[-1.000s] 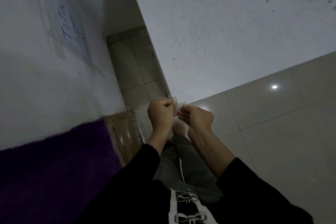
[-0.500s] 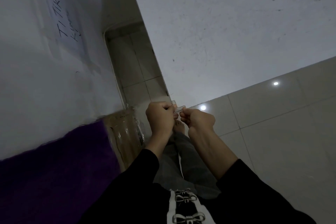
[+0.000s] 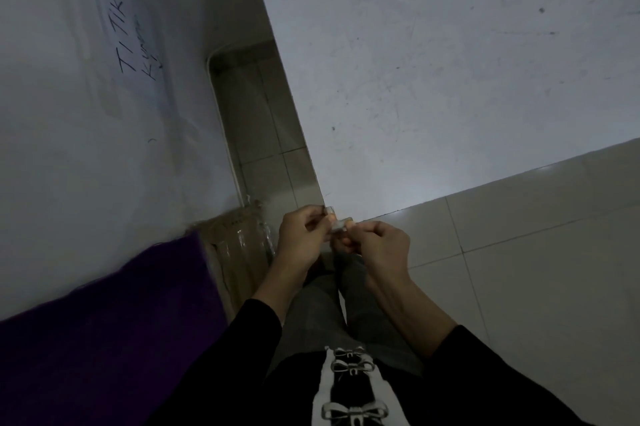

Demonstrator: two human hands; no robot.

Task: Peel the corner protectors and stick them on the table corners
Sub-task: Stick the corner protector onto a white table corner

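Though dim throughout, easy enough to read from the left: purple cloth (image 3: 104, 339) low down, against a white surface (image 3: 86, 148) bearing black handwriting (image 3: 119, 34). Next, a cardboard box (image 3: 239, 245) just beside the cloth. Then left hand (image 3: 303, 235), fingers curled, pinching one end of a clear corner protector (image 3: 337, 222); right hand (image 3: 379, 242), likewise curled, pinching the other end. Held right at the corner of a second surface (image 3: 433, 79), touching or not impossible to tell. Farther right, pale tiled floor (image 3: 519, 287).
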